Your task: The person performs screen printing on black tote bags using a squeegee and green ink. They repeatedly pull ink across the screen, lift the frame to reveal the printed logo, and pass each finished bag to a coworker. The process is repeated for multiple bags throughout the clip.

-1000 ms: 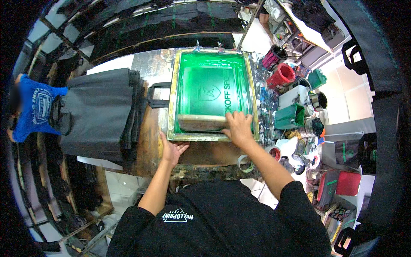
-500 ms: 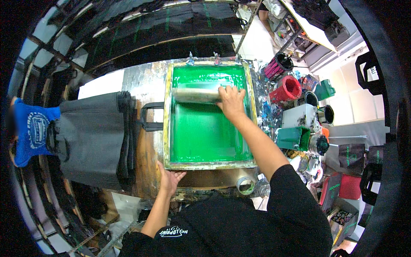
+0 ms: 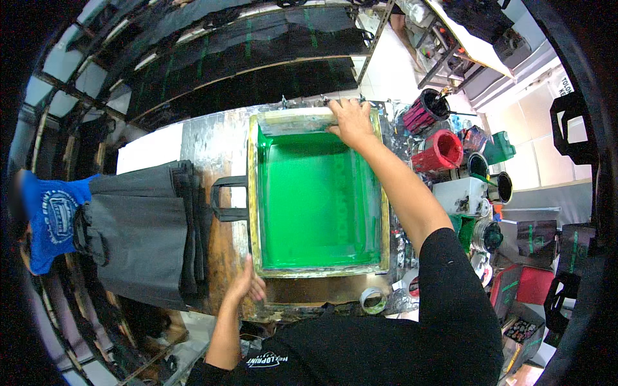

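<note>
A screen-printing frame (image 3: 253,199) with yellowish, ink-stained edges lies on the table, its mesh (image 3: 306,206) coated in green ink. At its far end stands a wide squeegee (image 3: 293,122), with my right hand (image 3: 353,122) gripping its right part from above. My left hand (image 3: 243,285) is beside the near left corner of the frame, fingers apart and holding nothing; whether it touches the frame I cannot tell. From under the frame's left side a black bag handle (image 3: 217,201) sticks out, the rest of that bag being hidden.
Left of the frame is a stack of black fabric bags (image 3: 141,238), by a person's blue shirt (image 3: 55,215). Red ink pot (image 3: 441,151), pink-and-black bucket (image 3: 425,112) and other containers crowd the right. A tape roll (image 3: 373,301) lies near; racks (image 3: 257,55) stand behind.
My right hand has pushed the squeegee from inside the screen to its far end. My left hand has shifted slightly down and left. The whole view has moved a little.
</note>
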{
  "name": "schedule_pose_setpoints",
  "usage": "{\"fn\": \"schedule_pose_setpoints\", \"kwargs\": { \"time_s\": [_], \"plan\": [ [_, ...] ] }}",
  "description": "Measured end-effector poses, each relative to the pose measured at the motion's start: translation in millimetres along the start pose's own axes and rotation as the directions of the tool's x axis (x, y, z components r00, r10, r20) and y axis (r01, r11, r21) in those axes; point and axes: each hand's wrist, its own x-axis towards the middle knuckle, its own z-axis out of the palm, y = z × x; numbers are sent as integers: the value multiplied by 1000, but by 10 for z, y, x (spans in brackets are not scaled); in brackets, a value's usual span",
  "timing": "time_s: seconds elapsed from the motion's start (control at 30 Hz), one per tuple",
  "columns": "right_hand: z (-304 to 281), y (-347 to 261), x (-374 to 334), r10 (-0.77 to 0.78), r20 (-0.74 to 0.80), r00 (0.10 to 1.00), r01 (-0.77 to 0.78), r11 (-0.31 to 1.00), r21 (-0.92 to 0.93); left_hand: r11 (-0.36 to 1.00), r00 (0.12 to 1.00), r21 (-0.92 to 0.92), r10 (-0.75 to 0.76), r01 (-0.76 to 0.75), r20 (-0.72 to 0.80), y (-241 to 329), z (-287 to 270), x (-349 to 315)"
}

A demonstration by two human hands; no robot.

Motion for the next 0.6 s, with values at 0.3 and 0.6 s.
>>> {"fn": "schedule_pose_setpoints", "kwargs": {
  "time_s": [0.3, 0.6],
  "plan": [
    [335, -249, -141, -35, -153, 988, 20, 995, -98, 56, -207, 947, 970, -316, -126, 2809, -45, 148],
    [328, -113, -115, -87, -123, 989, 73, 991, -115, 55, 57, 994, 997, -92, -49, 3690, -276, 921]
  ]
}}
